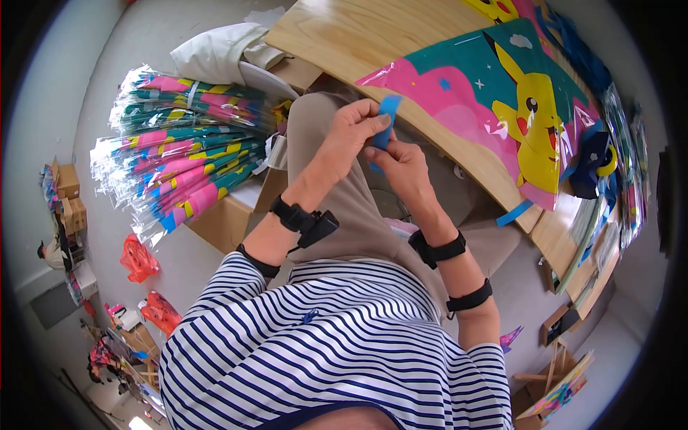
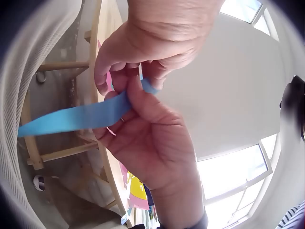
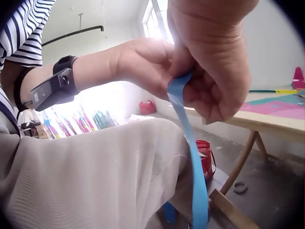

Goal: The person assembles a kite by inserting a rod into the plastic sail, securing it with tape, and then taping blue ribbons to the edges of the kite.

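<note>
A blue strip of tape or ribbon is held over my lap, in front of the wooden table. My left hand pinches its upper end and my right hand pinches it just below, so the fingers of both hands meet. In the left wrist view the blue strip trails out to the left from between my left hand and my right hand. In the right wrist view the blue strip hangs down from my right hand, with my left hand behind it.
A Pikachu-printed plastic sheet lies on the table, with another blue strip at its edge. A bundle of colourful wrapped rolls sits on a box to my left. Red bags lie on the floor. Wooden frames lean lower right.
</note>
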`<state>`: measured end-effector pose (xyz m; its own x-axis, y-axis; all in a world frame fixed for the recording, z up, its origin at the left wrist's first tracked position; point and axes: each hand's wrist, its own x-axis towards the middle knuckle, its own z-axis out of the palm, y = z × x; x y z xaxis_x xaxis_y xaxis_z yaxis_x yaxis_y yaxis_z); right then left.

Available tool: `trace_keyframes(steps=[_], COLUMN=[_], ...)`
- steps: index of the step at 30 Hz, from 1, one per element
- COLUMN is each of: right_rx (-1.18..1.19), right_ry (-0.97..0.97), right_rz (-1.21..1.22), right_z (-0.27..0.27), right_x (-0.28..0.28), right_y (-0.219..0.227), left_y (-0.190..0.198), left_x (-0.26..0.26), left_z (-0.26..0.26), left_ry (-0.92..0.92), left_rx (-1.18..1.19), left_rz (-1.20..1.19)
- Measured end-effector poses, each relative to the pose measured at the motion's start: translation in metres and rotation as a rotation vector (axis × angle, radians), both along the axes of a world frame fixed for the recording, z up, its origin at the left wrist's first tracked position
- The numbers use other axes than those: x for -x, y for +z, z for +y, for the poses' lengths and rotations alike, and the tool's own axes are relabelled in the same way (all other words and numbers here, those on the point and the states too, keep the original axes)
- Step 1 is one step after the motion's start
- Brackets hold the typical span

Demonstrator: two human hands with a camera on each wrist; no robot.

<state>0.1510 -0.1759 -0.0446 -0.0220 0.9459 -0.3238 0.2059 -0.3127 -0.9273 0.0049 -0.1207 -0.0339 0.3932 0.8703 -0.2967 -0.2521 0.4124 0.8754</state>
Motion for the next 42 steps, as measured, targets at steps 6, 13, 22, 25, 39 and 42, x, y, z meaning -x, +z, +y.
trace_keyframes(steps=[6, 13, 22, 25, 39, 42], right_rx=[-0.267, -0.535, -0.615, -0.628, -0.624, -0.629], right_ry=[-0.035, 0.047, 0.233, 0.247, 0.169, 0.138], right_rz=[-0.323, -0.593, -0.862, -0.962, -1.005, -1.017], right_z=[0.009, 0.026, 0.056, 0.063, 0.066, 0.066], right_x=[-0.009, -0.014, -0.006, -0.004, 0.001, 0.000], right_y=[-0.011, -0.014, -0.018, -0.025, -0.038, -0.044], left_y=[-0.028, -0.062, -0.060, -0.058, -0.036, -0.048], left_x=[0.017, 0.027, 0.031, 0.031, 0.015, 0.014], left_z=[0.046, 0.065, 0.073, 0.074, 0.040, 0.043], left_ry=[-0.035, -0.112, -0.159, -0.160, -0.018, -0.091], left_rx=[-0.045, 0.014, 0.036, 0.052, -1.188, -1.184], left_rz=[0.273, 0.475, 0.542, 0.545, 1.030, 1.034])
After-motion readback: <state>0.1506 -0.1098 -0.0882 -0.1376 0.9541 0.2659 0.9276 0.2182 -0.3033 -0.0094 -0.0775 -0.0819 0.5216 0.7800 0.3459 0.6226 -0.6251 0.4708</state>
